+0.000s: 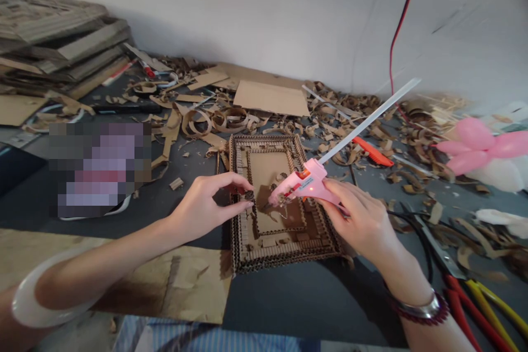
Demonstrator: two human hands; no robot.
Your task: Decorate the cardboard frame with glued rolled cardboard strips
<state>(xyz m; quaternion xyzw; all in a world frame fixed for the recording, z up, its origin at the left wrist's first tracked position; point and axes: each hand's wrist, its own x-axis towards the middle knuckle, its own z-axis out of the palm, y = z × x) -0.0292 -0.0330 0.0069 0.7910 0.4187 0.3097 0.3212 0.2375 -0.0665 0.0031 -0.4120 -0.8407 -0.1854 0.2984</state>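
A rectangular cardboard frame (pixel 284 250) with corrugated borders lies on the dark table in front of me. My right hand (pixel 357 217) grips a pink hot glue gun (pixel 311 179), with a long translucent glue stick (pixel 371 119) rising from its back. The gun's nozzle points down and left over the frame's inner panel. At the frame's left border, my left hand (pixel 216 198) pinches a small dark rolled piece of corrugated cardboard (pixel 248 196) between thumb and fingers. Thin strands of glue seem to hang near the nozzle.
Curled cardboard strips (pixel 223 121) and scraps litter the back. Scissors (pixel 445 264) and yellow-handled pliers (pixel 490 297) lie at right, near an orange cutter (pixel 373 152) and pink balloons (pixel 478 143). Stacked cardboard frames (pixel 61 38) stand at far left, above a blurred-out phone (pixel 99 176).
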